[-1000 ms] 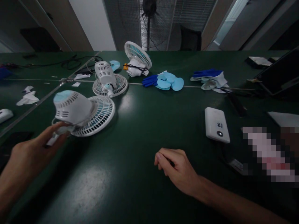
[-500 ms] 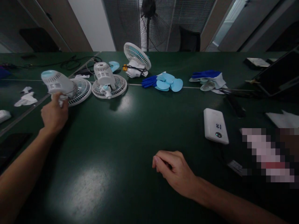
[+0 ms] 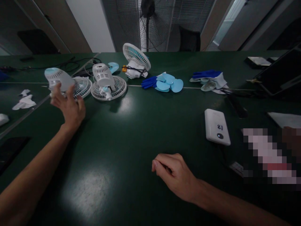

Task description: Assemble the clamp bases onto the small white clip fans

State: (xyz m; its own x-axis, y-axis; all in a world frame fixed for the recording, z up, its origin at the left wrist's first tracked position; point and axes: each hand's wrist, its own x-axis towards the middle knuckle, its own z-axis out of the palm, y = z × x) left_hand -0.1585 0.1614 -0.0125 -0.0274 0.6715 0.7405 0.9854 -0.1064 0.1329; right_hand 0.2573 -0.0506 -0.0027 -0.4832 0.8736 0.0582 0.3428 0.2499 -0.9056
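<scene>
Whereas the right hand (image 3: 174,174) rests loosely closed, well apart, the open left hand (image 3: 70,110) is nearer the leftmost fan (image 3: 61,79), just ahead.

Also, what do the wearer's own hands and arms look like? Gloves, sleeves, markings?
Left hand and right hand are both ungloved, five-fingered human hands. Left forearm and right forearm are bare as far as the view shows: no sleeves, watch, wristband, cables or clear markings. Any rings: none visible.
</scene>
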